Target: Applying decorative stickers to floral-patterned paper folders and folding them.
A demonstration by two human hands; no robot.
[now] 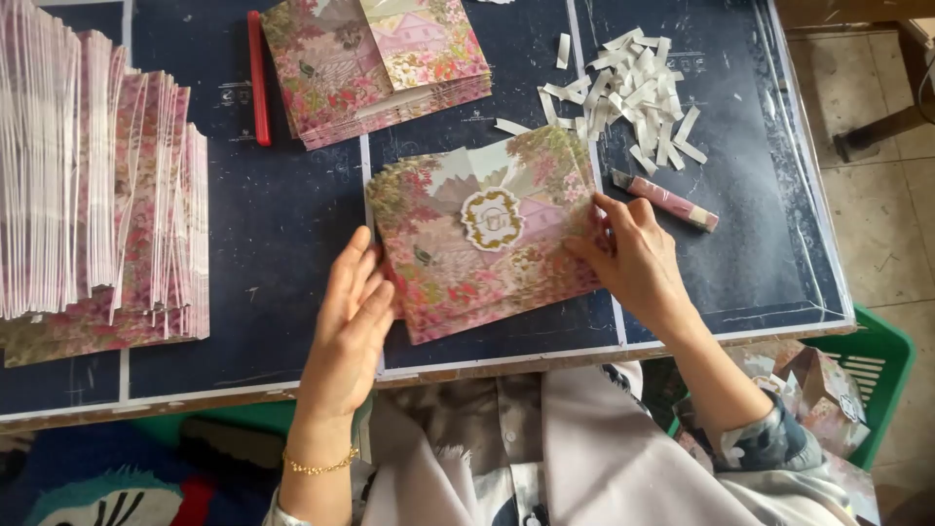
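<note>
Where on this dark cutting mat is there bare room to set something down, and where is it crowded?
Bare mat lies between the upright card stack and the floral envelope under both hands. More lies right of the glue stick, toward the table edge. Crowded: the paper strips and envelope pile at the top.

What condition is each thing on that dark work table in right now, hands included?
Floral paper envelope with round gold seal: closed, flat, pressed between both hands.
Left hand: open, flat against the envelope's left edge.
Right hand: fingers on its right edge.
Stack of floral envelopes: piled, top flap folded.
Upright row of floral cards: standing on edge.
White paper strips: loose heap.
Pink glue stick: lying down.
Red stick: lying flat.
</note>
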